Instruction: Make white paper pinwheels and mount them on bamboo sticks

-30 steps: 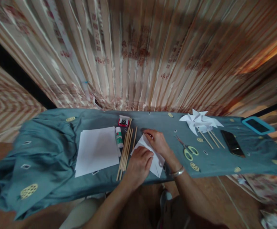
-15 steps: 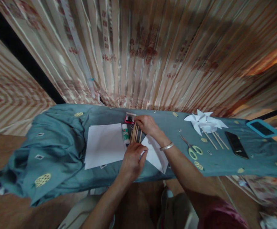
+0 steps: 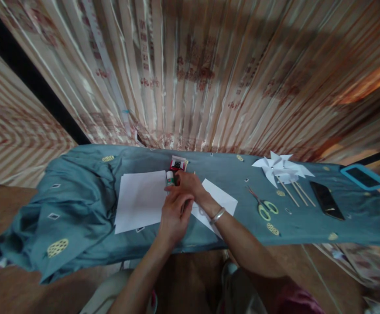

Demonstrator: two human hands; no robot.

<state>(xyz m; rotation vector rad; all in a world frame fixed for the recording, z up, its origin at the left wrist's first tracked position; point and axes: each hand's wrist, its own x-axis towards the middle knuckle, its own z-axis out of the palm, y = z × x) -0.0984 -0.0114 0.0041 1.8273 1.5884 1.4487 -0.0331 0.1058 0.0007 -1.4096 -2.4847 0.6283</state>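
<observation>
My left hand (image 3: 176, 214) is over the cloth between the paper stack and the folded paper, its fingers curled. Just beyond it my right hand (image 3: 190, 185), with a silver bangle on the wrist, bends its fingers beside the glue stick (image 3: 170, 176). The two hands meet and cover the thin wooden sticks, so what the fingers hold is hidden. A small red box (image 3: 178, 164) with dark contents lies past the fingertips. To the left is a stack of white paper (image 3: 140, 200). A folded white paper sheet (image 3: 220, 198) lies partly beneath my right wrist.
Scissors (image 3: 262, 205) with green handles lie to the right. Beyond them are white paper pinwheels (image 3: 279, 168) on sticks, a dark phone (image 3: 326, 200) and a blue-framed tablet (image 3: 364, 176). Bunched blue-green cloth (image 3: 78, 205) covers the left end; a curtain (image 3: 190, 78) hangs behind.
My right hand has moved left and nearer, from the far ends of the sticks to beside the glue stick. My left hand has shifted slightly left. The sticks are now covered.
</observation>
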